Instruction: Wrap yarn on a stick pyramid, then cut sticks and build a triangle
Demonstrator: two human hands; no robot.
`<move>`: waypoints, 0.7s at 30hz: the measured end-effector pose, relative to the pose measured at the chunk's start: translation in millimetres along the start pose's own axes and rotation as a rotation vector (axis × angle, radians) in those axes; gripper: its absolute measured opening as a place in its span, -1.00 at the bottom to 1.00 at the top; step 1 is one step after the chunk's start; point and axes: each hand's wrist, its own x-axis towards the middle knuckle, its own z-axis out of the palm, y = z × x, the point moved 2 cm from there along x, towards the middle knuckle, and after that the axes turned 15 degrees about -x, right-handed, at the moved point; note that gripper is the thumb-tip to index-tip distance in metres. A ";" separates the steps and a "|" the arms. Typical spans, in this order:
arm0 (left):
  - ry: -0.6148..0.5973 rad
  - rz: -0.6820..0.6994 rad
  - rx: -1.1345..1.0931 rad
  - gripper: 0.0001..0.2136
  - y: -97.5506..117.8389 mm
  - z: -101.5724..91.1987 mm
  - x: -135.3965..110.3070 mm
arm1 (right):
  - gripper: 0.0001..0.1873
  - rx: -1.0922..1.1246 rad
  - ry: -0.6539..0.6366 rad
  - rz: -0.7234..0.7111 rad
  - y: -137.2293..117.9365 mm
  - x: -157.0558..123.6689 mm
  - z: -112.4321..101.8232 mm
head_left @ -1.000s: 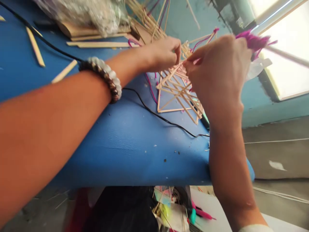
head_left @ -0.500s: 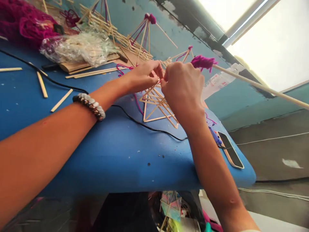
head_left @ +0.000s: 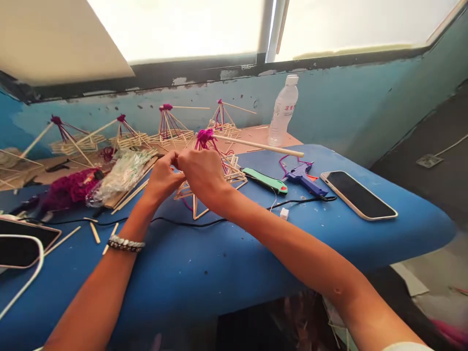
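Observation:
A frame of thin wooden sticks (head_left: 238,181) stands on the blue table, topped with a magenta yarn bundle (head_left: 205,138) and a long stick (head_left: 259,145) pointing right. My left hand (head_left: 161,179), a beaded bracelet on its wrist, is closed with thumb and fingers pinched at the frame's left side. Right against it, my right hand (head_left: 203,173) is closed in front of the frame, its knuckles toward me. Both sets of fingertips meet; whatever is pinched between them is hidden. Purple yarn strands hang from the bundle behind my right hand.
Green-handled cutter (head_left: 265,180), purple glue gun (head_left: 306,178) and phone (head_left: 360,195) lie to the right. A water bottle (head_left: 284,112) stands behind. Several similar stick frames (head_left: 175,127) line the wall. Plastic wrapping (head_left: 122,175) and magenta yarn (head_left: 75,187) lie left. A black cable (head_left: 204,224) crosses the table.
My view has levelled and swung, bringing the bottle, cutter and window into sight. My hands stay closed together at the stick frame.

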 end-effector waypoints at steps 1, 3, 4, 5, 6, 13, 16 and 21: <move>-0.002 -0.007 -0.002 -0.78 3.1 0.8 -0.3 | -0.73 0.004 0.019 0.034 1.0 -0.4 0.3; 0.000 -0.028 -0.013 -0.80 7.0 2.7 -0.8 | -0.76 0.017 0.060 0.084 2.0 -1.7 1.0; 0.008 -0.035 -0.015 -0.81 7.7 3.4 -0.9 | -0.77 0.023 0.071 0.087 2.1 -2.5 1.5; 0.016 -0.037 -0.013 -0.81 7.9 3.8 -0.9 | -0.78 0.028 0.079 0.082 2.1 -3.2 2.0; 0.023 -0.032 -0.007 -0.82 7.7 4.0 -0.7 | -0.79 0.033 0.084 0.075 2.2 -3.7 2.3; 0.007 -0.009 -0.008 -0.83 4.8 1.2 0.2 | -0.72 0.010 0.033 0.014 -2.2 -15.3 -8.6; 0.009 -0.054 -0.047 -0.78 -0.9 1.6 0.4 | -0.68 -0.076 0.140 -0.065 -9.8 -49.7 -15.9; 0.033 -0.072 -0.053 -0.63 -11.6 4.8 2.1 | -0.78 -0.084 0.681 -0.379 19.7 -139.8 -9.1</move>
